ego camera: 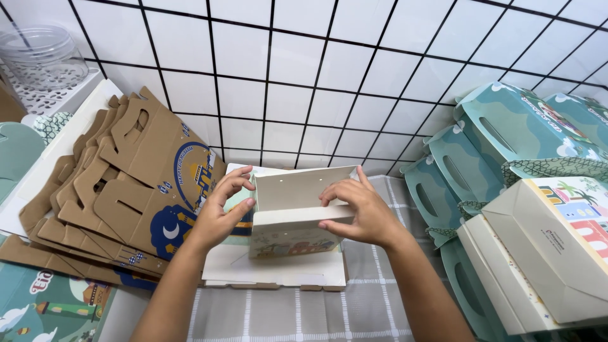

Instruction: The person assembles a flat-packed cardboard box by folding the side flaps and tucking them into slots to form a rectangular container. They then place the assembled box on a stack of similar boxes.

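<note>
A white cardboard box (pixel 297 218) with a colourful printed side is held between both hands, partly folded, one flap standing up at the back. My left hand (pixel 221 212) grips its left edge, fingers curled over the top corner. My right hand (pixel 358 209) presses on the folded top panel from the right. The box rests over a stack of flat white box blanks (pixel 272 272) on a grey checked cloth (pixel 316 313).
A fanned pile of flat brown box blanks (pixel 126 183) lies at left. Teal handled boxes (pixel 481 145) and white printed boxes (pixel 544 253) are stacked at right. A clear plastic jar (pixel 41 57) stands at the far left. White tiled wall (pixel 304 76) behind.
</note>
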